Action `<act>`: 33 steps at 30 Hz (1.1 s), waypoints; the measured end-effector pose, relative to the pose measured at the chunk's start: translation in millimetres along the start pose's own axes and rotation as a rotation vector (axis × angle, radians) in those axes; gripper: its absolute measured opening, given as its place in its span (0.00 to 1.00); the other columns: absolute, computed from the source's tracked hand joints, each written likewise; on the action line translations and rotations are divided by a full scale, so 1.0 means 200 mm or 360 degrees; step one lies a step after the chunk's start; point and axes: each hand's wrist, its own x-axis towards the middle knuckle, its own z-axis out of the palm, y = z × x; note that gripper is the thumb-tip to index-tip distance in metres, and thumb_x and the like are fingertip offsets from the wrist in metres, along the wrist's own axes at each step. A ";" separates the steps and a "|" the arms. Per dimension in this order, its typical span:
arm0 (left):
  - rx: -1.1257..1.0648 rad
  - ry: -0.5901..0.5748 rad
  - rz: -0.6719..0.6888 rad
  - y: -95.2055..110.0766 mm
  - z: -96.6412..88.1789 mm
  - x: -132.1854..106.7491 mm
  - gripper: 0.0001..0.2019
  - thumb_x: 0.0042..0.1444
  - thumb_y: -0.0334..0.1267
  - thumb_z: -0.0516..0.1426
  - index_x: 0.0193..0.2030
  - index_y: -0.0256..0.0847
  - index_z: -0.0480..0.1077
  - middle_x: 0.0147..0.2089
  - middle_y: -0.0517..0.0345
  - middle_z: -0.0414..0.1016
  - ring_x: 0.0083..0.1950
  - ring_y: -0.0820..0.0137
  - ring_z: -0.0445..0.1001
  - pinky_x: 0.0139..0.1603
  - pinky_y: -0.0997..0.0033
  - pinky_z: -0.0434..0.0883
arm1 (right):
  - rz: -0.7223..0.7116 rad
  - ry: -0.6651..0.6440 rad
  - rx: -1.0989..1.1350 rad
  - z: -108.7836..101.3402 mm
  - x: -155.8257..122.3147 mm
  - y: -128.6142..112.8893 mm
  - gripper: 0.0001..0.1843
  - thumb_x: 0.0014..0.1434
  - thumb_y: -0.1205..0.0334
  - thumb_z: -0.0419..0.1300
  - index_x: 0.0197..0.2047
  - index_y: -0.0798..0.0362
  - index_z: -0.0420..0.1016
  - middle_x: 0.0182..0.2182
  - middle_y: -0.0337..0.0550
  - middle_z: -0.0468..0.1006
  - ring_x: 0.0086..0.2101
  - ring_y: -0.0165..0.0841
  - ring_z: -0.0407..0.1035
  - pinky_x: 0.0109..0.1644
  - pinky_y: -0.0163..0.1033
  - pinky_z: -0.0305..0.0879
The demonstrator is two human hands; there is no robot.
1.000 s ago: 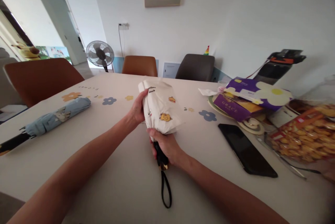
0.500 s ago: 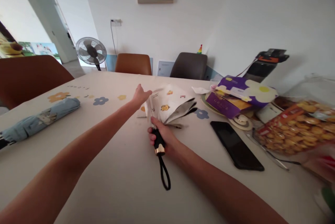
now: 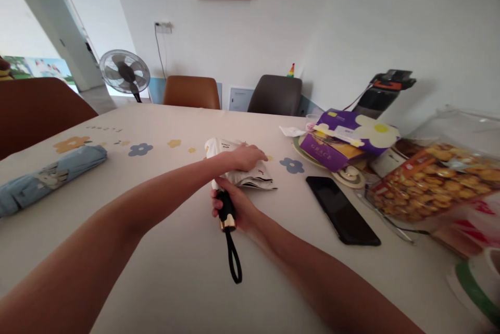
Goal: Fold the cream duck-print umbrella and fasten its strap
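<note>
A folding umbrella with a cream printed canopy point(image 3: 260, 175) lies on the table, its loose cloth spread to the right. My right hand point(image 3: 239, 205) is wrapped around its black handle near the base of the canopy. A gold-coloured ring and a black wrist loop point(image 3: 234, 261) stick out toward me below that grip. On top of the cloth rests my left hand point(image 3: 250, 157), palm down with the fingers stretched to the right; it hides part of the canopy. Further left lies a second, blue folded umbrella point(image 3: 54, 177).
A black phone point(image 3: 344, 211) lies right of the umbrella. Behind it are a purple box point(image 3: 328, 151), a dark bottle point(image 3: 380, 94) and a bag of round snacks point(image 3: 441, 180). A white-and-green cup point(image 3: 478, 282) stands at the near right. Chairs point(image 3: 191, 91) line the far edge.
My left hand has come from beyond the canopy's left side onto its top. The raised cloth folds now lie flatter. My right hand keeps its hold, and the view has shifted slightly right.
</note>
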 end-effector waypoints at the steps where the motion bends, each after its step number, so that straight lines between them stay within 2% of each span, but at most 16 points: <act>1: 0.0027 -0.0010 -0.0001 -0.01 0.02 0.02 0.11 0.37 0.23 0.56 0.22 0.46 0.72 0.28 0.61 0.75 0.44 0.65 0.71 0.62 0.55 0.49 | -0.0001 -0.0017 0.0009 0.00 0.00 0.00 0.15 0.50 0.54 0.62 0.28 0.54 0.62 0.22 0.32 0.64 0.16 0.21 0.55 0.19 0.32 0.63; 3: 0.0099 -0.0005 0.0023 -0.02 0.04 0.05 0.10 0.37 0.24 0.56 0.17 0.46 0.69 0.21 0.62 0.71 0.39 0.65 0.71 0.62 0.54 0.47 | 0.0008 -0.0038 0.0023 0.00 0.00 0.00 0.14 0.50 0.56 0.62 0.28 0.55 0.63 0.22 0.32 0.64 0.16 0.21 0.56 0.19 0.32 0.63; 6: 0.0295 0.0055 0.0187 -0.02 0.03 0.06 0.10 0.37 0.25 0.57 0.15 0.46 0.69 0.19 0.62 0.68 0.35 0.66 0.69 0.61 0.55 0.49 | 0.0021 -0.0046 0.0025 -0.01 0.01 0.00 0.12 0.50 0.57 0.61 0.28 0.55 0.63 0.21 0.32 0.64 0.16 0.22 0.56 0.20 0.33 0.64; 9: 0.0409 0.0148 0.0316 0.02 -0.02 0.04 0.10 0.40 0.26 0.56 0.17 0.46 0.70 0.25 0.59 0.72 0.37 0.65 0.69 0.57 0.59 0.56 | 0.0044 -0.0045 0.0022 -0.01 0.02 0.00 0.12 0.49 0.59 0.62 0.28 0.54 0.63 0.21 0.32 0.65 0.16 0.22 0.57 0.20 0.33 0.64; 12: 0.0358 0.0358 0.0335 0.08 -0.11 -0.02 0.10 0.47 0.28 0.54 0.22 0.45 0.72 0.36 0.55 0.75 0.46 0.62 0.67 0.53 0.63 0.60 | 0.0081 -0.0040 -0.0006 -0.03 0.03 0.01 0.12 0.50 0.57 0.62 0.28 0.54 0.63 0.20 0.33 0.66 0.16 0.22 0.58 0.21 0.32 0.64; 14: 0.0274 0.0576 0.0251 0.13 -0.19 -0.09 0.08 0.50 0.29 0.53 0.27 0.44 0.72 0.39 0.55 0.74 0.48 0.62 0.66 0.51 0.64 0.62 | 0.0094 -0.0042 -0.0018 -0.03 0.03 0.01 0.12 0.51 0.56 0.61 0.28 0.55 0.63 0.20 0.33 0.65 0.16 0.22 0.58 0.20 0.32 0.64; 15: 0.0213 0.0706 0.0169 0.14 -0.24 -0.13 0.07 0.50 0.29 0.53 0.30 0.44 0.71 0.38 0.55 0.73 0.46 0.64 0.68 0.49 0.65 0.63 | 0.0089 -0.0037 -0.0013 -0.03 0.03 0.01 0.12 0.51 0.56 0.61 0.28 0.55 0.63 0.20 0.33 0.65 0.15 0.22 0.58 0.20 0.32 0.64; 17: 0.0042 0.0883 0.0001 0.15 -0.33 -0.24 0.07 0.53 0.31 0.51 0.35 0.43 0.69 0.31 0.57 0.71 0.34 0.70 0.70 0.40 0.68 0.67 | 0.0060 -0.0009 0.0011 -0.02 0.02 0.01 0.11 0.52 0.58 0.60 0.28 0.55 0.63 0.20 0.32 0.65 0.15 0.21 0.56 0.18 0.32 0.64; 18: -0.0085 0.0953 -0.0055 0.14 -0.38 -0.29 0.07 0.54 0.32 0.50 0.37 0.43 0.68 0.29 0.58 0.71 0.29 0.72 0.69 0.35 0.71 0.68 | 0.0044 0.0007 0.0017 -0.01 0.02 0.01 0.10 0.52 0.59 0.60 0.28 0.55 0.63 0.21 0.32 0.65 0.15 0.21 0.56 0.17 0.31 0.64; 20: -0.0356 0.1092 -0.0086 0.10 -0.44 -0.41 0.06 0.53 0.32 0.50 0.38 0.43 0.65 0.33 0.58 0.71 0.24 0.77 0.67 0.25 0.76 0.68 | 0.0017 0.0027 0.0009 0.00 0.00 0.00 0.09 0.52 0.60 0.60 0.29 0.55 0.63 0.22 0.32 0.65 0.15 0.21 0.56 0.16 0.31 0.63; 23: -0.0594 0.1329 -0.0187 0.00 -0.47 -0.59 0.07 0.48 0.29 0.51 0.34 0.41 0.66 0.36 0.58 0.71 0.26 0.76 0.69 0.20 0.78 0.68 | 0.0002 0.0027 -0.0035 0.01 -0.01 0.00 0.09 0.54 0.59 0.59 0.31 0.54 0.63 0.23 0.32 0.65 0.14 0.20 0.56 0.15 0.31 0.63; 26: -0.0631 0.1388 -0.0333 -0.10 -0.46 -0.72 0.11 0.40 0.25 0.52 0.32 0.40 0.68 0.35 0.59 0.70 0.30 0.73 0.70 0.21 0.77 0.71 | -0.0015 0.0029 -0.0056 0.00 -0.01 -0.01 0.12 0.56 0.55 0.58 0.32 0.54 0.63 0.22 0.31 0.65 0.14 0.20 0.56 0.15 0.31 0.65; 28: -0.0673 0.1356 -0.0405 -0.15 -0.44 -0.77 0.14 0.38 0.24 0.52 0.33 0.39 0.70 0.34 0.59 0.70 0.31 0.73 0.70 0.22 0.75 0.73 | 0.0054 -0.0003 -0.0100 -0.01 -0.01 -0.02 0.19 0.56 0.45 0.55 0.30 0.54 0.62 0.19 0.31 0.64 0.13 0.21 0.56 0.15 0.32 0.65; 31: -0.0785 0.1321 -0.0415 -0.18 -0.44 -0.79 0.10 0.37 0.25 0.51 0.27 0.36 0.70 0.30 0.58 0.70 0.28 0.74 0.70 0.26 0.70 0.75 | 0.0188 -0.0021 -0.0156 -0.01 -0.02 -0.04 0.32 0.52 0.29 0.43 0.25 0.54 0.61 0.13 0.32 0.60 0.12 0.25 0.58 0.14 0.32 0.64; 33: -0.0845 0.1332 -0.0354 -0.18 -0.46 -0.80 0.06 0.39 0.26 0.52 0.23 0.36 0.69 0.28 0.58 0.70 0.27 0.74 0.70 0.28 0.69 0.75 | 0.0190 0.0029 -0.0145 0.00 -0.02 -0.05 0.36 0.51 0.27 0.37 0.24 0.53 0.59 0.11 0.33 0.58 0.11 0.26 0.58 0.13 0.32 0.62</act>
